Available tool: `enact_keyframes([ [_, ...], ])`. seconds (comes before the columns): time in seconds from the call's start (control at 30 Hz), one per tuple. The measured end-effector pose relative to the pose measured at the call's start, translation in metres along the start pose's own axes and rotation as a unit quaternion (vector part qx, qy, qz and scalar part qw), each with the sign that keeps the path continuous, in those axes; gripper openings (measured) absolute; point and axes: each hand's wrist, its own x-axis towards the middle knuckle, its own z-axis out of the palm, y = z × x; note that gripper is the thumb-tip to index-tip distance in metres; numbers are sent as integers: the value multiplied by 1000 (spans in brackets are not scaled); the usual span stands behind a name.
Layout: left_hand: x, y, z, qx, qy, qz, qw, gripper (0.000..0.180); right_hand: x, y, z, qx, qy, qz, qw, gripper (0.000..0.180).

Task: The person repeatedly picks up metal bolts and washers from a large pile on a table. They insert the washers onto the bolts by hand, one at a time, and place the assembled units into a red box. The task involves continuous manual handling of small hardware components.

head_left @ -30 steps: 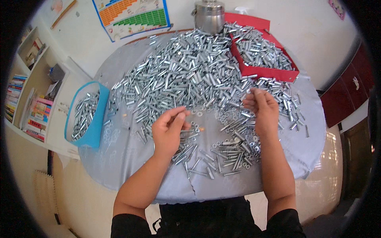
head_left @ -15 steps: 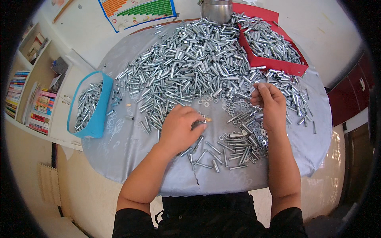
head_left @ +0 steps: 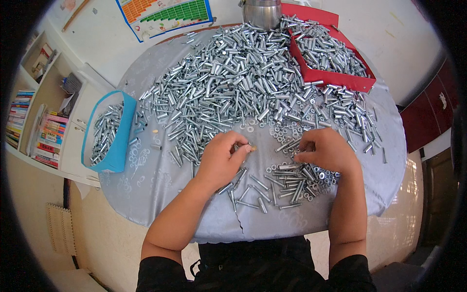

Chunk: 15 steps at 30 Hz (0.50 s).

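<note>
My left hand is closed, its thumb and fingertips pinched together over the front of the table. What they hold, if anything, is too small to make out; a small tan patch shows right at the fingertips. My right hand hovers low over a small heap of bolts and sleeves, thumb and forefinger apart, with nothing visible between them. Beside and beneath that hand lie loose washers and nuts. A large pile of silvery sleeve anchors covers the table beyond both hands.
At the left stands a blue bin holding metal sleeves. A red box full of similar parts lies at the back right, beside a steel pot. A grey cloth covers the round table; a bookshelf stands left.
My right hand has come down and nearer, from the edge of the big pile to the small heap, and its fingers have parted. My left hand has stayed nearly in place, fingertips pinched closer.
</note>
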Motion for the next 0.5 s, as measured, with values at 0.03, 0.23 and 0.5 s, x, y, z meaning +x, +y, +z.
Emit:
enact_keyframes([
  [0.03, 0, -1, 1, -84, 2, -54, 995, 13, 0, 1, 2, -8, -2, -8, 1000, 23],
  [0.23, 4, -1, -1, -320, 35, -87, 943, 21, 4, 7, 9, 11, 30, -97, 995, 19],
  [0.5, 5, -2, 2, -455, 43, -83, 885, 20, 17, -7, 31, 353, 40, -81, 931, 17],
])
